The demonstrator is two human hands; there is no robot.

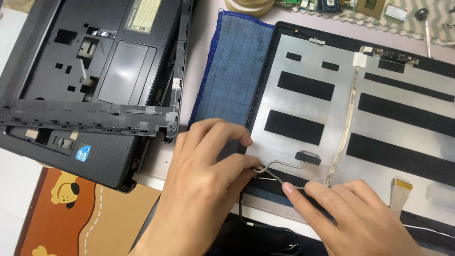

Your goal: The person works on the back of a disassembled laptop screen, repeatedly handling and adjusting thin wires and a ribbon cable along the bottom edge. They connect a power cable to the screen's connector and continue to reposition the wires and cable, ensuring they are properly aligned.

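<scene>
both hands sit closest to the lens, at the bottom edge. left hand (199, 189) comes up from 6 o'clock, fingers curled, thumb and forefinger pinched on the thin grey cable (279, 167) at its near end. right hand (350, 213) comes in from 5 o'clock, forefinger stretched out and pressing the same cable just right of the left pinch, other fingers loosely bent, not wrapped round anything.

cable lies at the lower left corner of the laptop lid shell (379, 123), silver inside face up. from the left fingertips it runs toward 2 o'clock, bends, then ends at a small black connector block (308, 157). long axis roughly left to right, slightly rising. left hand is the nearer one to the free end; right fingertip sits between that end and the block, touching the cable.

counts: two hands, one grey cable in the fingers, one black connector block, one flat ribbon cable (400, 192) with a gold tip at 3 o'clock of the right hand, well apart from it. black foam strips on the lid: six that i can count. one blue cloth (234, 71) under the lid's left edge at 12 o'clock. one laptop base (90, 71) at 10 o'clock with a loose bezel frame (95, 116) across it. one orange mat (80, 218) at 8 o'clock.
</scene>
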